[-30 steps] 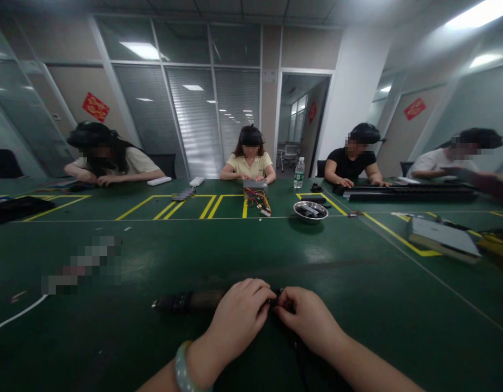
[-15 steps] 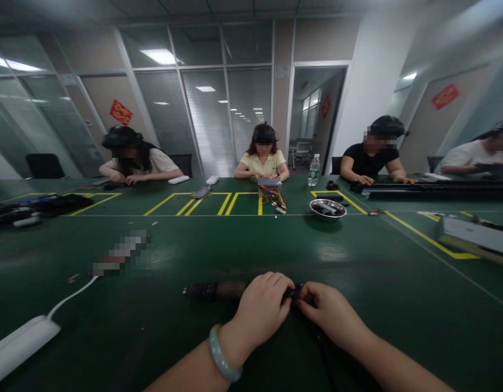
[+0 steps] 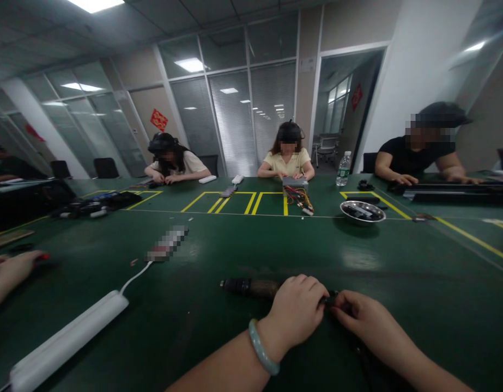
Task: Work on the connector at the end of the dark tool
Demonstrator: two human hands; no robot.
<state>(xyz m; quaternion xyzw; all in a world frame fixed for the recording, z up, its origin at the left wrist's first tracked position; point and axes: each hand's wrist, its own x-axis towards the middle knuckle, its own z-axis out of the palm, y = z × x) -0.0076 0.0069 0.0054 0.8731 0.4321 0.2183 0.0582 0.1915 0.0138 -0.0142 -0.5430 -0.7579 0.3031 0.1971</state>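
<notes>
A dark, stick-shaped electric screwdriver [image 3: 261,288] lies across the green table in front of me, its narrow metal tip pointing left. My left hand [image 3: 298,307], with a pale green bangle on its wrist, is wrapped over its rear part. Close beside it, the bent fingers of my right hand [image 3: 363,316] pinch the dark tail end [image 3: 332,296] of the screwdriver. What exactly sits between those fingertips is mostly hidden. A dark cord [image 3: 359,348] runs down below my right hand, dim against the table.
A white power strip [image 3: 71,340] with a cable leading to a blurred-out item lies at left. Another person's hand [image 3: 18,269] reaches in at the left edge. Farther off are a metal bowl [image 3: 362,218] of dark parts, a water bottle [image 3: 344,170] and several people working.
My view has turned left, so everything sits farther right and another person's hand shows at left. Both my hands keep nearly the same grip on the screwdriver.
</notes>
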